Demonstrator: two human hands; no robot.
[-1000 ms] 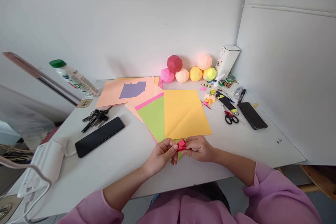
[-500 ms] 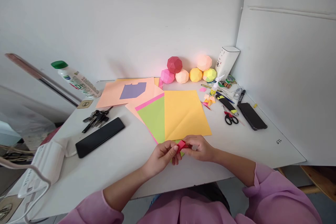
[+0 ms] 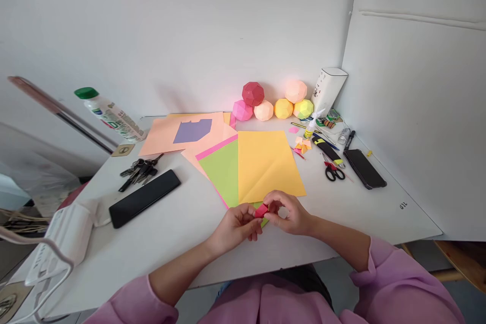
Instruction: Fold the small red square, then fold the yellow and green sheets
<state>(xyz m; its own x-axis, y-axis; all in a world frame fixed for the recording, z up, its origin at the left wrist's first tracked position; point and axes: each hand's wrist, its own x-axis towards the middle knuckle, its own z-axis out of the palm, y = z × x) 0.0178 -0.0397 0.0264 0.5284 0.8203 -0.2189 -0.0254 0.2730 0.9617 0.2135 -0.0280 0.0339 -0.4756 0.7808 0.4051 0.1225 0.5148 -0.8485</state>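
Near the front edge of the white table, a small folded red paper piece [image 3: 261, 210] is pinched between both hands. My left hand [image 3: 237, 225] grips its left side with thumb and fingers. On its right side, the thumb and fingertips of my right hand [image 3: 286, 212] close on the same piece. A yellow-orange sheet [image 3: 268, 167] lies just beyond the hands, overlapping a green sheet [image 3: 220, 169] with a pink strip along its edge. Further left is a peach sheet [image 3: 159, 134] with a purple cutout [image 3: 193, 130] on it.
Several faceted paper balls [image 3: 284, 108] stand by the wall. Glue [image 3: 309, 129], a cutter [image 3: 327, 151], scissors [image 3: 334, 172] and a phone [image 3: 365, 168] are at right. Keys [image 3: 141, 172], a black phone [image 3: 145, 198], a bottle [image 3: 114, 117] and a power strip [image 3: 63, 243] are at left.
The red piece has turned slightly and sits flatter between the fingers. My right hand's fingers have shifted a little up and left and look more curled.
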